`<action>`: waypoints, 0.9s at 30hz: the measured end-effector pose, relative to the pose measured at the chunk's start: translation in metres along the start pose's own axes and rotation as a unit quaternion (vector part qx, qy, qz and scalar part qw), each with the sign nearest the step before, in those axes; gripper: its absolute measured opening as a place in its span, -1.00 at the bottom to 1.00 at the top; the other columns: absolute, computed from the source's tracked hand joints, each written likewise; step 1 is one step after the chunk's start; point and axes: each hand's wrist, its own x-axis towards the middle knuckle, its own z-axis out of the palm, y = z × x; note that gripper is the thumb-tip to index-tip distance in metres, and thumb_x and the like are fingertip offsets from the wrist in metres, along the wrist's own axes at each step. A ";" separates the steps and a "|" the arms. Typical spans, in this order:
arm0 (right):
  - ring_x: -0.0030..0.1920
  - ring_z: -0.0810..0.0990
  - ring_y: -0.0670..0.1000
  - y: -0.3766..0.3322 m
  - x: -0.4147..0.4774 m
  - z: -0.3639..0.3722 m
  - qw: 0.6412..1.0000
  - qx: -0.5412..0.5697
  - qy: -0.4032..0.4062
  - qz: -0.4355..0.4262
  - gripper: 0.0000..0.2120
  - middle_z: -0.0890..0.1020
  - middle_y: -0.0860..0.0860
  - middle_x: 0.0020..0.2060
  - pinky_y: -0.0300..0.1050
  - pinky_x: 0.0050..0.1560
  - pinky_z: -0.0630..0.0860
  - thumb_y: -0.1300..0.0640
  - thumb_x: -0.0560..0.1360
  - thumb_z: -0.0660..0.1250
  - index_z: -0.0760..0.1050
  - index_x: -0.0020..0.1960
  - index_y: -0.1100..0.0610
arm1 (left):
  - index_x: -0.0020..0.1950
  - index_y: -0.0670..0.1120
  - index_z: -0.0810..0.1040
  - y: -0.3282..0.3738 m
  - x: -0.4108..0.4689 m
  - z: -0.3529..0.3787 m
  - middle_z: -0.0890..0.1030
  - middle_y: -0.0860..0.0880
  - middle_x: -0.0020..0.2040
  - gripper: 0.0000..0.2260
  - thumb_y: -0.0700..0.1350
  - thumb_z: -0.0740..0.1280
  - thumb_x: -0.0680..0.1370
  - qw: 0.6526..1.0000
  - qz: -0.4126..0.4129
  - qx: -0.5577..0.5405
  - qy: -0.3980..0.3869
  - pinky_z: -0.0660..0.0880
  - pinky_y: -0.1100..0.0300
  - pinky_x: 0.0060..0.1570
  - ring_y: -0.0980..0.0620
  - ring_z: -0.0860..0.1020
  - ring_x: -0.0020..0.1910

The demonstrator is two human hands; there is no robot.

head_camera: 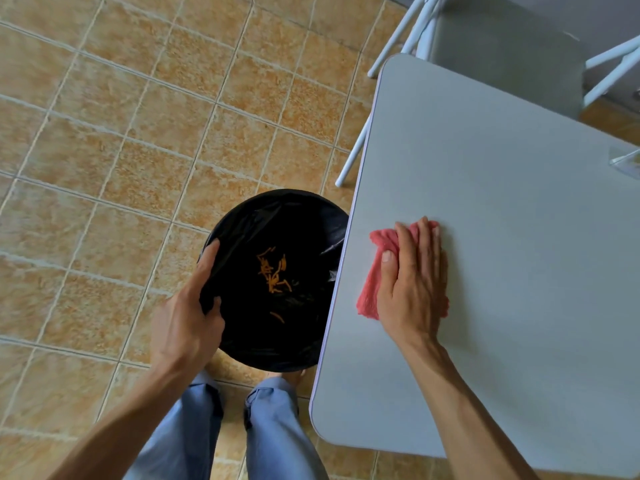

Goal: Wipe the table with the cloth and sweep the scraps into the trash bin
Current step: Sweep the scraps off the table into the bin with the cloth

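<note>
Pressing flat on the cloth [372,289], right hand [414,282]; left hand [188,318] grips the bin [298,348] rim.

Pink cloth [375,271] crumpled, flat on grey surface [502,237] near left edge. Round black-bagged trash bin [277,348] on floor, touching surface edge. Orange scraps [273,271] inside bin.

Place: a home dining corner, most likely.
Floor: orange-tan ceramic tiles [121,133].
Furniture: grey folding table [502,237], white-legged chair [502,46] at far right.
</note>
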 end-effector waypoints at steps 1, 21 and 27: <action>0.63 0.12 0.17 -0.001 0.004 -0.001 0.999 -0.032 -0.020 -0.001 -0.51 0.24 0.15 0.60 0.24 0.57 0.13 -0.07 0.69 0.02 0.31 0.56 0.04 | 0.54 0.33 0.04 -0.002 0.000 -0.003 0.69 -0.18 -0.19 -0.22 -0.24 0.31 0.51 1.000 -0.005 0.001 0.001 0.51 0.01 -0.53 -0.06 0.51 -0.55; 0.65 -0.09 0.17 -0.137 -0.028 0.012 0.988 0.043 -0.122 -0.080 -0.46 -0.01 0.13 0.66 0.10 0.62 -0.08 -0.11 0.70 0.06 0.06 0.65 -0.11 | 0.52 0.35 0.10 -0.038 0.020 -0.052 0.66 -0.11 0.18 -0.21 -0.27 0.34 0.49 0.998 -0.014 -0.054 0.025 0.55 0.02 -0.35 -0.12 0.64 -0.24; 0.64 0.03 0.24 -0.136 -0.007 0.063 0.985 0.034 -0.169 -0.008 -0.44 -0.12 0.11 0.66 0.19 0.53 0.26 0.12 0.68 0.11 0.07 0.64 -0.14 | 0.52 0.32 0.14 -0.073 0.038 -0.069 0.52 0.02 0.38 -0.23 -0.25 0.37 0.48 0.991 -0.052 -0.114 0.036 0.45 0.19 -0.13 -0.08 0.58 0.22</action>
